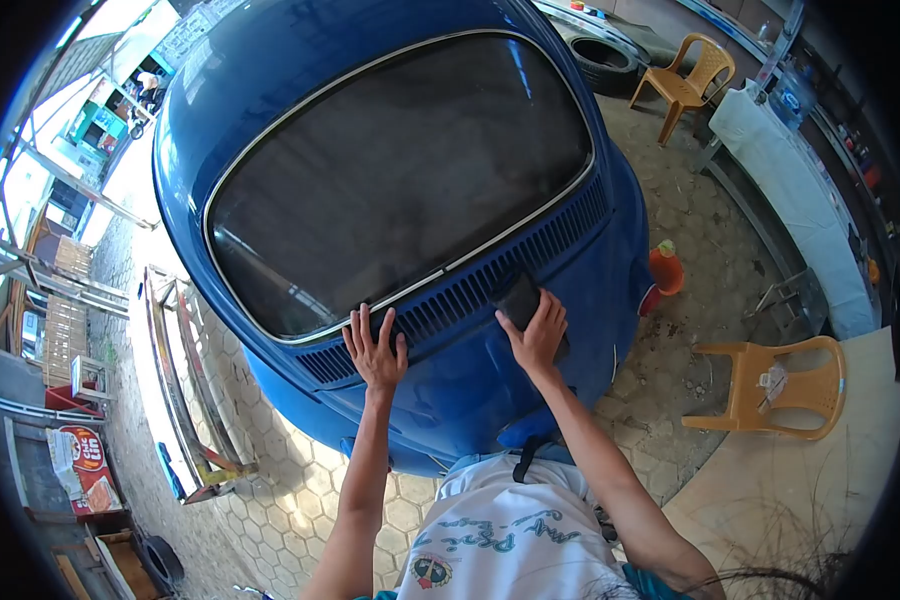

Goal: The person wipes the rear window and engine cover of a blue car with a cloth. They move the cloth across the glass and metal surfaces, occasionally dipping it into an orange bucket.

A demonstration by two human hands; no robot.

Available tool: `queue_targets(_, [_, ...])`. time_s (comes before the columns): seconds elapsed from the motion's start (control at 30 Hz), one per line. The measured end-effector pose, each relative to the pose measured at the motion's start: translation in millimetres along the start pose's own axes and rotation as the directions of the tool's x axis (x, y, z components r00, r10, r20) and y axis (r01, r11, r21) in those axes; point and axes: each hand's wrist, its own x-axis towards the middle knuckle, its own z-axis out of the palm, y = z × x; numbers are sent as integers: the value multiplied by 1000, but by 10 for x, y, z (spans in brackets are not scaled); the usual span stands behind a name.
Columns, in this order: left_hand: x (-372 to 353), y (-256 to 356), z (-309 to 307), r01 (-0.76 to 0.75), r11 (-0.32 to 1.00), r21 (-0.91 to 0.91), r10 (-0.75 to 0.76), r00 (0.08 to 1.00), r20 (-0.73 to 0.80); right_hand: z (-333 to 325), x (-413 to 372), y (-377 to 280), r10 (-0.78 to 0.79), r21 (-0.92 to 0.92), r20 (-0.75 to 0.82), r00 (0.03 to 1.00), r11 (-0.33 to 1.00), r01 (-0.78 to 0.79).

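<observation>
A blue car point(490, 395) with a rounded back fills the middle of the view. Its dark rear window point(400, 180) has a bright trim, and a row of vent slots point(445, 312) runs below it. My left hand point(375, 355) lies flat with fingers spread over the left part of the slots, fingertips at the window trim. My right hand point(540, 335) is wrapped round a dark rectangular block point(517, 297), held against the bodywork at the right part of the slots. The block's exact kind and its underside are hidden.
Two tan plastic chairs stand at the right, one near point(780, 390) and one farther back point(688, 80), by a tire point(602, 62). An orange cone-like object point(667, 270) is beside the car. A covered bench point(800, 200) lines the right; a metal-framed bench point(185, 400) stands left.
</observation>
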Motion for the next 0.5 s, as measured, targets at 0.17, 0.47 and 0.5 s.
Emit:
queue_targets(0.17, [-37, -35, 31, 58, 998, -9, -59, 998, -34, 43, 1133, -469, 164, -164, -57, 985, 971, -171])
queue_targets(0.47, [-36, 14, 6, 87, 994, -66, -91, 994, -61, 23, 440, -624, -650, -56, 91, 755, 753, 655])
queue_targets(0.5, [-34, 16, 17, 92, 993, -69, -97, 993, -66, 13, 622, -561, -668, -40, 81, 740, 740, 672])
